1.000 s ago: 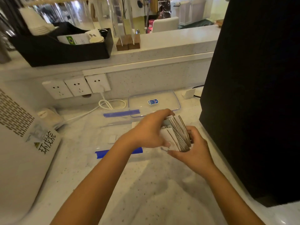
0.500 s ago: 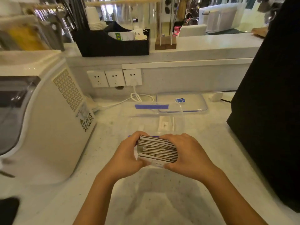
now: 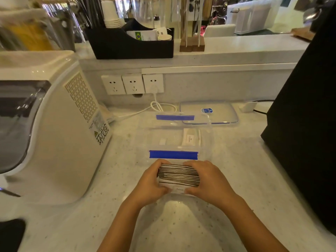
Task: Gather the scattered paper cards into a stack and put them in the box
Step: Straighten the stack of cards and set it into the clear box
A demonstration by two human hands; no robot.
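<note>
A stack of paper cards (image 3: pixel 179 175) stands on edge between both hands, low on the white counter. My left hand (image 3: pixel 151 184) presses its left end and my right hand (image 3: pixel 209 180) its right end. Just beyond the stack lies a clear plastic box (image 3: pixel 206 142) with blue clips on its near and far rims. Inside the box lie a white card (image 3: pixel 190 138) and a small white piece (image 3: pixel 162 142). The box's clear lid (image 3: pixel 221 115), with a blue sticker, rests flat behind it.
A white appliance (image 3: pixel 51 128) fills the left side. A tall black machine (image 3: pixel 305 115) stands close on the right. Wall sockets (image 3: pixel 132 84) with a plugged white cable sit behind the box. A black organiser tray (image 3: pixel 131 44) rests on the raised ledge.
The cards were fanned and tilted in my hands a second ago; now both hands hold them squared into a level stack. The view has shifted left, and the stack sits nearer the box's front.
</note>
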